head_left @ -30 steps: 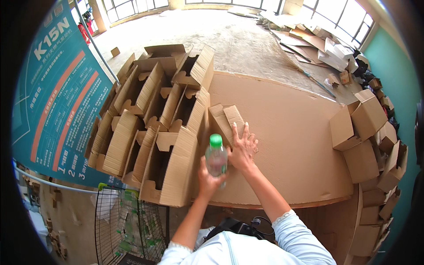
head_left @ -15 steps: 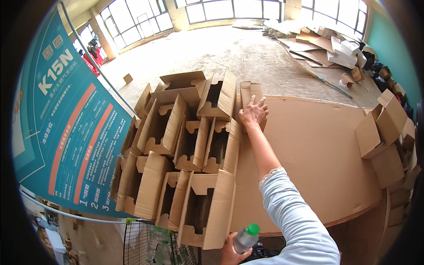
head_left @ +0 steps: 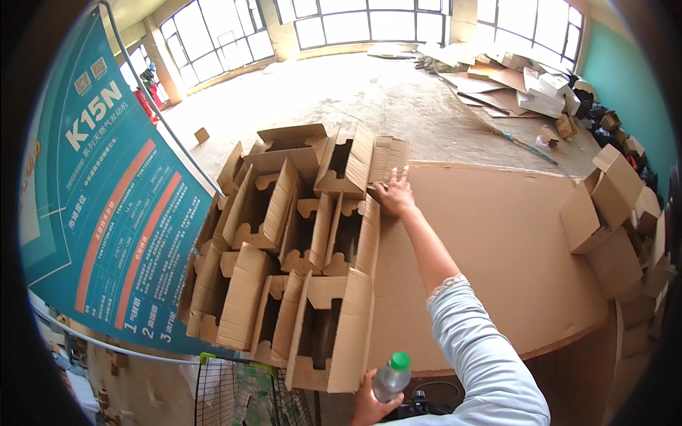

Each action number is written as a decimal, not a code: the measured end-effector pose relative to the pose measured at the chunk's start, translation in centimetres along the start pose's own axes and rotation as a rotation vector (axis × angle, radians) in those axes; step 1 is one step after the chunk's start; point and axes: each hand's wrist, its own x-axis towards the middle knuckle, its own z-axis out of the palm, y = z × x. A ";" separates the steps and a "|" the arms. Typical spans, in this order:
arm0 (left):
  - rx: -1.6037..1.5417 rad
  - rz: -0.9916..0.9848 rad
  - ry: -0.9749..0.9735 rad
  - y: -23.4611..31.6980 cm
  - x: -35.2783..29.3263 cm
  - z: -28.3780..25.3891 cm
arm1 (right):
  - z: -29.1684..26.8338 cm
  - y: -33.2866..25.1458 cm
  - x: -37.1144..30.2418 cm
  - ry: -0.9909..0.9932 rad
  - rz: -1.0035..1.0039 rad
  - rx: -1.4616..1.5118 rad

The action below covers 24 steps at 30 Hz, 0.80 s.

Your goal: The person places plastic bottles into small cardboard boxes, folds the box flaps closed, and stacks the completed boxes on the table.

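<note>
My left hand (head_left: 369,402), low in the view, is closed around a clear plastic bottle (head_left: 390,382) with a green cap, held upright beside the near end of the boxes. Stretched forward, my right hand (head_left: 396,193) has its fingers spread. It rests against a cardboard box (head_left: 389,157) at the far right end of the group, partly covering it. To the left of that hand stand several open-topped cardboard boxes (head_left: 349,238), packed side by side. A dark shape shows inside the nearest box (head_left: 321,334), too dim to name.
A large cardboard sheet (head_left: 490,255) covers the surface on the right. Empty cartons (head_left: 604,199) are heaped at its right edge. A black wire basket (head_left: 249,397) with clear bottles stands below the boxes. A teal banner (head_left: 121,213) leans on the left. Scrap cardboard (head_left: 504,89) lies far right.
My right hand has moved a little left and nearer, and the far right box has shifted left, up against its neighbour. My left hand still holds the bottle.
</note>
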 end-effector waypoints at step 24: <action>-0.499 -0.131 -0.150 0.0 3.8 8.1 | -29.7 35.7 -33.5 0.337 0.071 -0.583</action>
